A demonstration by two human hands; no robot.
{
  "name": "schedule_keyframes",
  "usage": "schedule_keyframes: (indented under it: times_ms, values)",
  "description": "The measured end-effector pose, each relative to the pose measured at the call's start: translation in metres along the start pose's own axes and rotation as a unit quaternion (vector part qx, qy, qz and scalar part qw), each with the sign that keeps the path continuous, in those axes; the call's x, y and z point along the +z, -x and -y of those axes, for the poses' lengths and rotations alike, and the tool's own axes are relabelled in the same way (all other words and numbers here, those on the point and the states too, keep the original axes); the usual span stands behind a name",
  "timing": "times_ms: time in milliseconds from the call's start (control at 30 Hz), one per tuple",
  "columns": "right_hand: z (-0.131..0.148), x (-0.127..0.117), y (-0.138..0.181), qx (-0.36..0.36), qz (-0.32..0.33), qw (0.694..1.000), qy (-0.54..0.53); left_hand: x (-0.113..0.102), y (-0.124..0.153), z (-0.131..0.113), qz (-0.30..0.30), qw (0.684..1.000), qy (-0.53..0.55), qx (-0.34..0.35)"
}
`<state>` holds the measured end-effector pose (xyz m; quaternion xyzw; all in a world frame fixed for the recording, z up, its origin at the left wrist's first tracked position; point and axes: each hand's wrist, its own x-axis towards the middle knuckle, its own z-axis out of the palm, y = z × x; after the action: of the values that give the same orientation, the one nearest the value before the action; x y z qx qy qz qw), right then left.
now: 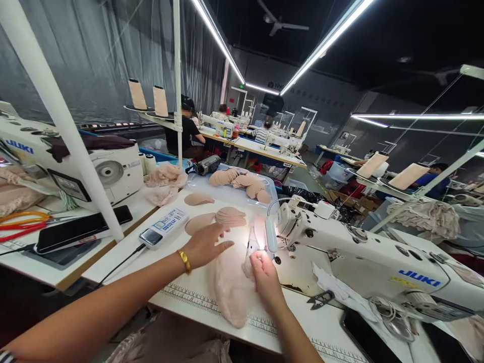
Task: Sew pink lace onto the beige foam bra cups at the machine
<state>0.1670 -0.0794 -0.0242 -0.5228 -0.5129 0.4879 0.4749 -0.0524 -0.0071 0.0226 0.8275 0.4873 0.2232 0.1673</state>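
Note:
My left hand [207, 245] reaches palm down over the white table, fingers stretched and apart. Its fingertips are beside a fanned stack of beige teardrop-shaped fabric pieces [231, 216]; I cannot tell whether they touch it. Another beige piece [198, 223] lies just left of that stack. Close to the lit needle area of a sewing machine [363, 257], my right hand [265, 276] pinches the edge of a soft beige fabric [231, 297]. This fabric hangs over the table's front edge. A small lamp [271, 234] shines on the fingers, and the needle itself is hidden.
Thread snips [320, 299] and a phone [368, 335] lie right of my right hand. A white boxed device [162, 228] with a cable is at the left. More beige pieces [257, 189] rest on a clear plastic sheet behind. Other people sit at machines farther back.

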Motion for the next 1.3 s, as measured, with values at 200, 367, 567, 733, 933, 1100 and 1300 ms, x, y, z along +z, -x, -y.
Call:
schedule_keyframes:
  times_ms: [200,367,567,733,933,1100,1300]
  values:
    - [-0.012,-0.006,-0.012,-0.011,0.013,1.0,-0.021,-0.01,-0.099,0.036,0.009,0.986,-0.153,0.064]
    - [-0.015,-0.008,-0.015,-0.006,0.022,0.998,-0.055,-0.008,-0.128,0.038,0.016,0.984,-0.173,0.049]
    - [-0.01,-0.018,-0.01,0.005,-0.003,0.998,-0.067,-0.03,-0.082,0.007,-0.091,0.99,-0.104,0.001]
    - [-0.007,-0.029,0.007,0.001,0.0,0.997,-0.079,-0.032,0.0,-0.019,0.036,0.994,0.102,-0.009]
    - [0.004,-0.03,0.032,-0.036,0.014,0.999,-0.03,-0.011,0.039,-0.037,0.127,0.988,0.09,-0.019]
    - [0.022,-0.016,0.055,-0.211,0.034,0.953,0.214,-0.01,0.03,-0.054,0.096,0.981,0.034,0.165]
    - [0.041,-0.017,0.062,-0.424,0.072,0.815,0.389,-0.023,0.019,-0.063,0.264,0.939,0.089,0.202]
